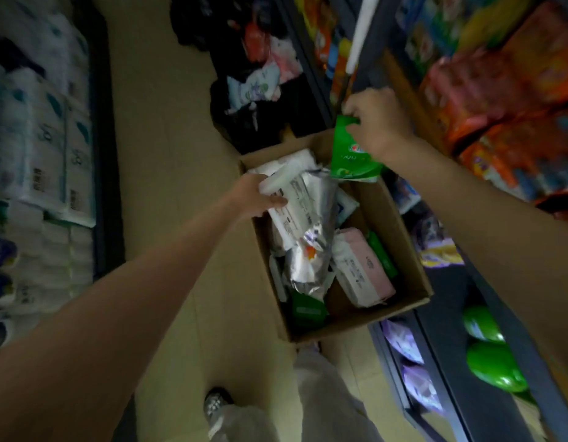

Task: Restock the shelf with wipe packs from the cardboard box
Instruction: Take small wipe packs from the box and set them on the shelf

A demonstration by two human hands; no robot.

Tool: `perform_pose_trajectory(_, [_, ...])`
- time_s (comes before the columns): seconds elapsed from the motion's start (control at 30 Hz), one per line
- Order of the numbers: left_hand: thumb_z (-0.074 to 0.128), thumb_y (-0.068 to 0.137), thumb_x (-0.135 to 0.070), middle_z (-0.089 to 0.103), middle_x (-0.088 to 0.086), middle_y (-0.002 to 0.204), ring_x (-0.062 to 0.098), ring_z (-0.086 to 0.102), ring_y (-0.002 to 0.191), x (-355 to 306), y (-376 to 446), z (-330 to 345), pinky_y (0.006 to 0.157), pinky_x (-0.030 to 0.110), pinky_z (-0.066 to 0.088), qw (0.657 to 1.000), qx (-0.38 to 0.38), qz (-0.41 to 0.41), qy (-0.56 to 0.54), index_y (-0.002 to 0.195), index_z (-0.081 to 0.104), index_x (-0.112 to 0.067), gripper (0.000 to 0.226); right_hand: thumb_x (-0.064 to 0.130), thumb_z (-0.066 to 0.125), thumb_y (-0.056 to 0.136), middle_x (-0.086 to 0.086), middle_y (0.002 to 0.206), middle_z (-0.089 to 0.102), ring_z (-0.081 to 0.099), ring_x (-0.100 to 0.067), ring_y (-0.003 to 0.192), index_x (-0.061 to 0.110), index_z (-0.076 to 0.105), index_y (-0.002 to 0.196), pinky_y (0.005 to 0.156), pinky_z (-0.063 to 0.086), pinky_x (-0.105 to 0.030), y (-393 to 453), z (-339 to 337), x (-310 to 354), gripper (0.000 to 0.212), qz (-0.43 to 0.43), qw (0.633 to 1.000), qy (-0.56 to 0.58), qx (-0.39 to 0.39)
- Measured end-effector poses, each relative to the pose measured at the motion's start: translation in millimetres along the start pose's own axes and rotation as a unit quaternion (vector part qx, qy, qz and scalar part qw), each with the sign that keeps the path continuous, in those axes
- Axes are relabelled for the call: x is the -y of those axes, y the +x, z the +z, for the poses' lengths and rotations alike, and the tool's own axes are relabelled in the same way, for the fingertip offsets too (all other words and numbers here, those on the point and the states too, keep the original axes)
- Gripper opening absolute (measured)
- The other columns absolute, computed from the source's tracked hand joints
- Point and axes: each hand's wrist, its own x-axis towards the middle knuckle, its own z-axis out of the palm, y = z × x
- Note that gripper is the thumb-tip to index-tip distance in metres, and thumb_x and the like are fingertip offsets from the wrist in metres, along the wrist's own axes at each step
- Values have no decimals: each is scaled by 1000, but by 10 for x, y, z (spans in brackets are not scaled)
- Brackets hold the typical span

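An open cardboard box [400, 231] stands on the floor between the shelves, holding several wipe packs: white, silver, pink [362, 269] and green ones. My left hand [260, 196] reaches into the box's far left corner and grips a white wipe pack [292, 199]. My right hand [376, 122] holds a green wipe pack [351, 151] by its top edge, lifted above the box's far right corner, next to the shelf [404, 90] on the right.
Orange packages [499, 100] fill the right shelf's upper levels; purple packs and green items [493, 362] lie lower down. White tissue packs [46, 148] line the left shelf. A dark bin with packs [263, 81] stands beyond the box. My legs are below the box.
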Motion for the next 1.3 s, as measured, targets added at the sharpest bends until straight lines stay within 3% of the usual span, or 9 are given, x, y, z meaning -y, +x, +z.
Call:
perform_pose_trajectory(0.1, [68, 82, -14, 64, 11, 111, 21, 61, 87, -46, -284, -611, 65, 23, 49, 996, -67, 23, -57, 122, 57, -5, 42, 10, 64, 80, -19, 110, 64, 60, -35, 103, 14, 69, 104, 91, 49, -36, 141, -599, 757, 25, -98, 995, 15, -21])
perform_pose_trajectory(0.23, [66, 83, -8, 65, 6, 100, 15, 61, 84, 119, -908, -1608, 57, 15, 48, 991, -67, 85, -83, 105, 59, -13, 23, 11, 68, 78, -13, 102, 70, 64, -28, 100, 12, 71, 103, 86, 49, -29, 81, -1147, 1976, 25, -250, 968, -10, 23])
perform_pose_trajectory(0.33, [65, 83, -5, 66, 2, 93, 8, 62, 76, 443, -1570, -2363, 61, 13, 54, 988, -93, 100, -68, 97, 58, -15, 18, 14, 63, 83, -14, 109, 67, 61, -33, 103, 18, 69, 108, 88, 50, -40, -107, -1333, 2943, 25, -312, 949, -21, -44])
perform_pose_trajectory(0.5, [65, 83, -2, 66, 7, 92, 7, 66, 72, 1109, -3061, -3664, 63, 16, 55, 963, -229, 115, -78, 101, 59, -3, 19, 11, 54, 91, -15, 85, 70, 71, -16, 61, 16, 67, 91, 58, 57, -29, -541, -1630, 4749, 14, -374, 903, 175, -118])
perform_pose_trajectory(0.6, [71, 76, -1, 64, 8, 85, 9, 62, 69, 1422, -4096, -4309, 62, 21, 50, 931, -344, 118, -25, 88, 56, -11, 21, 10, 51, 94, -13, 85, 68, 69, -20, 59, 9, 64, 107, 63, 59, -33, -940, -1799, 5896, 19, -425, 851, 278, -133])
perform_pose_trajectory(0.77, [67, 78, 4, 53, -5, 71, -9, 49, 55, 1811, -5597, -5026, 58, 12, 39, 809, -575, 98, 69, 82, 55, -19, 26, 11, 48, 95, -15, 100, 66, 67, -32, 83, 4, 58, 115, 77, 55, -43, -1694, -2103, 7575, 23, -504, 756, 381, -170])
perform_pose_trajectory(0.93, [65, 82, -5, 59, 2, 84, 12, 53, 78, 2154, -6558, -5353, 58, 14, 37, 686, -712, 8, 154, 98, 61, -10, 17, 13, 43, 98, -15, 107, 60, 69, -28, 79, 6, 53, 117, 70, 58, -42, -2315, -2377, 8769, 23, -560, 674, 464, -133])
perform_pose_trajectory(1.1, [63, 81, -6, 64, 17, 90, 26, 58, 85, 2423, -7139, -5695, 67, 25, 30, 569, -788, -116, 205, 100, 63, -2, 20, 8, 44, 94, -12, 99, 59, 63, -30, 90, 1, 55, 107, 79, 53, -45, -2610, -2214, 9777, 18, -607, 660, 436, -78])
perform_pose_trajectory(1.3, [64, 82, -13, 64, 14, 84, 27, 58, 81, 2512, -7182, -6003, 60, 26, 30, 470, -838, -143, 238, 88, 60, -7, 9, 3, 47, 89, -20, 102, 60, 54, -29, 90, -5, 58, 105, 69, 33, -26, -2787, -1976, 10703, 21, -697, 643, 317, -13])
